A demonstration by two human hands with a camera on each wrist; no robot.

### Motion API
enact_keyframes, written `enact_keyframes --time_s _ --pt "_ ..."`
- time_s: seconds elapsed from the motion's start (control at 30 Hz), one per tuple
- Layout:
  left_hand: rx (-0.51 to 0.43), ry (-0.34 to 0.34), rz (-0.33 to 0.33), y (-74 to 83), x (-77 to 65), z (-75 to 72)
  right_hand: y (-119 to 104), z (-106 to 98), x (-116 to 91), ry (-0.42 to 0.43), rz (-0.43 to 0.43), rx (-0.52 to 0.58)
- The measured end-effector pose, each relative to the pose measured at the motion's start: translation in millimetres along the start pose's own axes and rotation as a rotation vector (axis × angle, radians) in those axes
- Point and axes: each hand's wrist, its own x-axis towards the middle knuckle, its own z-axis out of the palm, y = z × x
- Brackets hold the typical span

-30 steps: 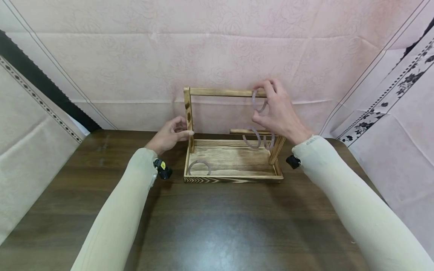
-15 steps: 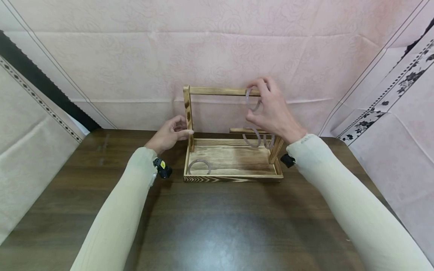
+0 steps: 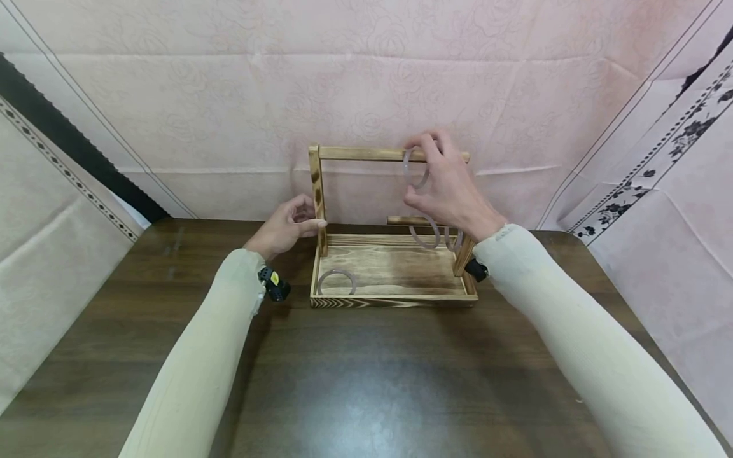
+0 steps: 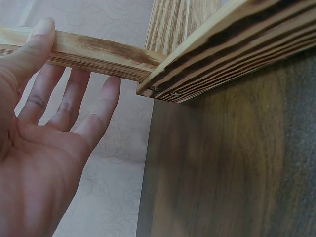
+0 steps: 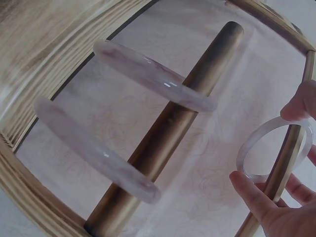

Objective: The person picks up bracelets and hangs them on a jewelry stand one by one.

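My right hand (image 3: 449, 184) pinches a pale translucent bangle (image 5: 252, 148) between thumb and fingers. That bangle encircles the upper wooden bar (image 3: 361, 154) of a wooden bangle stand. Two more pale bangles, a nearer one (image 5: 94, 148) and a farther one (image 5: 148, 74), hang on the lower bar (image 5: 168, 133). Another bangle (image 3: 338, 273) lies in the stand's tray (image 3: 395, 301) at the front left. At the stand's left post (image 4: 98, 54), my left hand (image 4: 54, 138) has its thumb on one side and its fingers on the other, gripping it.
The stand rests on a dark brown wooden table (image 3: 366, 369), near its back edge. Close behind hangs a pale floral cloth (image 3: 366, 95). A short right post (image 3: 466, 254) carries the lower bar, whose left end is free.
My right hand has moved left along the upper bar with the bangle around it, uncovering the bar's right end. My left hand stays at the left post.
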Motion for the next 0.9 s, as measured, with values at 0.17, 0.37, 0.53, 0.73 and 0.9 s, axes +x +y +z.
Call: enact_keyframes --time_s 0.17,0.37,0.53,0.73,0.9 --pt "-0.002 0.002 -0.006 -0.1 0.0 -0.3 -3 1 1 0.003 -0.003 -0.011" --pt "0.002 -0.002 -0.008 0.0 -0.1 -1.2 -6 3 3 0.002 -0.002 -0.008" --pt "0.002 -0.004 -0.006 0.6 -0.3 -0.5 -7 4 3 0.019 -0.014 -0.017" --pt "-0.001 -0.001 0.000 0.1 0.0 0.0 -9 6 5 0.028 -0.044 -0.035" --pt "0.003 -0.001 0.005 -0.7 0.2 -0.2 -11 8 6 0.027 -0.056 -0.024"
